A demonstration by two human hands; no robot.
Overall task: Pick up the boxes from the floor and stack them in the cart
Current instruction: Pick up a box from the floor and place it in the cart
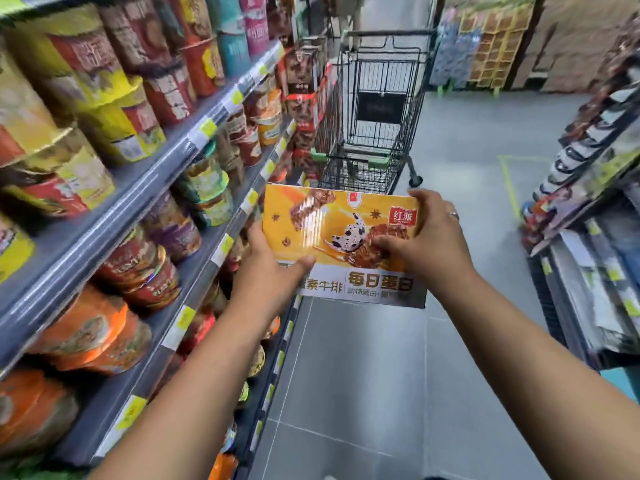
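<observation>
1. The orange box [332, 223], held in the air just short of the cart [374, 109], could slip or clip the cart's rim, since only its edges are clamped.
2. It spans both hands: the left hand [270, 268] grips its near-left edge, and the right hand [426, 233] curls over its right edge, thumbs on top.

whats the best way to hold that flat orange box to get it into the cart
Grip its two short side edges, one hand from each side, as the left hand and right hand do. The box is wide, flat and thin, so opposite-edge grips with thumbs on the printed face should keep it level on the way to the cart.
</observation>
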